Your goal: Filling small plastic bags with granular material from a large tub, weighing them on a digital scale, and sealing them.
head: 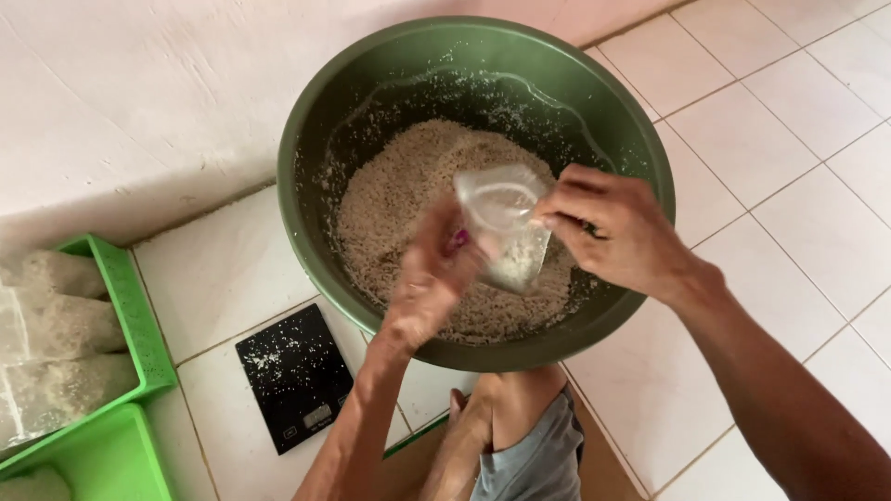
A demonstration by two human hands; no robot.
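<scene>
White floor tiles meet a pale wall. At the far left, green plastic baskets (139, 334) hold filled clear bags (56, 325). Beside them lies a flat black kitchen scale (295, 376) dusted with grains. Over the round green plastic basin (316, 121) of brownish grain (390, 195), the blurred left hand (429, 283) pinches a small clear plastic bag (506, 227), partly filled, from its left side; the right hand (617, 232) grips the bag's right rim between closed fingertips (548, 221).
</scene>
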